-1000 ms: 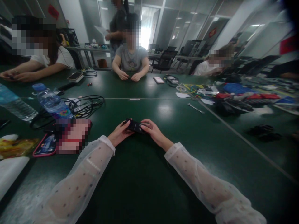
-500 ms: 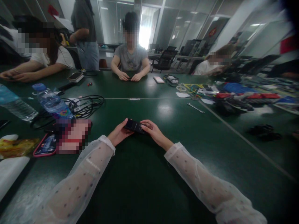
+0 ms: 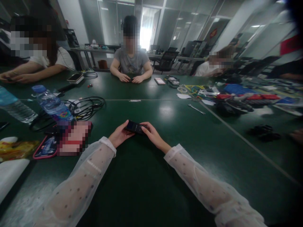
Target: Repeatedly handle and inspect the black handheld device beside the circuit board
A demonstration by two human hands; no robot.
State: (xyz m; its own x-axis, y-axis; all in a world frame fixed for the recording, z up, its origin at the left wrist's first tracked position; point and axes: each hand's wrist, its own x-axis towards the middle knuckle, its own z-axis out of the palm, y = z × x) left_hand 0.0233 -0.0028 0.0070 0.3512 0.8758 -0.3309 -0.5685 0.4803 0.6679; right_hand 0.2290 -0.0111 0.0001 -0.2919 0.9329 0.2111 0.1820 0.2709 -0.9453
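Observation:
Between my two hands, just above the green table, is a small black handheld device [image 3: 135, 126] with a dark screen at its left and small keys at its right; its exact kind I cannot make out. My left hand [image 3: 120, 135] grips the screen end, thumb along the edge and fingers beneath. At the key end, my right hand [image 3: 152, 134] is closed round the device, with its thumb over the keys. Parts of the device are covered by the fingers.
Water bottles [image 3: 53, 104], coiled black cables [image 3: 91, 105] and phones [image 3: 46, 146] lie at the left. Ahead lies a wrench [image 3: 196, 109]; wires and tools [image 3: 246, 97] are heaped at the right. Across the table [image 3: 146, 183] a person [image 3: 131, 61] holds a small dark object.
My right hand has shifted slightly left along with the device. The standing person at the back left has moved left. My view has turned a little.

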